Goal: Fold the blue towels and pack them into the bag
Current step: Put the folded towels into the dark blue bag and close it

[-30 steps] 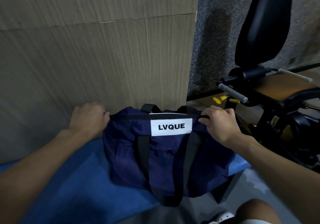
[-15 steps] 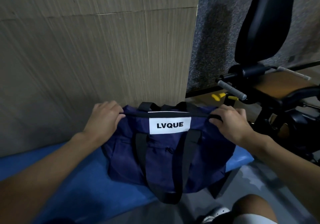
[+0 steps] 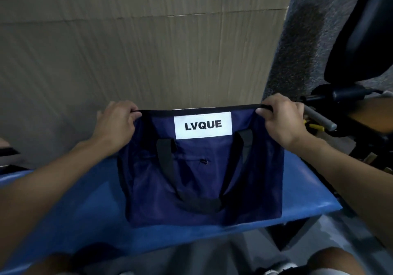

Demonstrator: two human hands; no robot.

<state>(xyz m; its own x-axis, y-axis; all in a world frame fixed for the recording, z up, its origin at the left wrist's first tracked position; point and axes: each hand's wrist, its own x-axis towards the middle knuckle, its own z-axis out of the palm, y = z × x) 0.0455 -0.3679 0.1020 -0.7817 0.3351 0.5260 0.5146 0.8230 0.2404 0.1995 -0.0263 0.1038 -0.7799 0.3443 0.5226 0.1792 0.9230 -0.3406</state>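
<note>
A wide cardboard sheet (image 3: 148, 51) stands upright across the back and fills most of the view. Below it runs the blue counter (image 3: 85, 211); in this dim light it is hard to say whether its top is a pad or a spread cloth. The navy bag (image 3: 202, 179) sits on the counter at the middle, its back against the cardboard, its top edge pulled taut and level between the two hands. A black padded machine (image 3: 361, 41) stands at the right, just beside the counter. The left hand (image 3: 116, 124) grips the bag's upper left corner, fingers curled over the black rim. The right hand (image 3: 280, 119) grips the upper right corner in the same way, thumb pinching the rim from the front. A white label (image 3: 202, 125) reading LVQUE lies just under the rim. A black carry strap (image 3: 197, 204) hangs in a loop down the bag's front. A grey grip (image 3: 319, 118) juts from the machine, just behind the right hand. A small zip pull (image 3: 204, 162) shows between the strap's two sides
</note>
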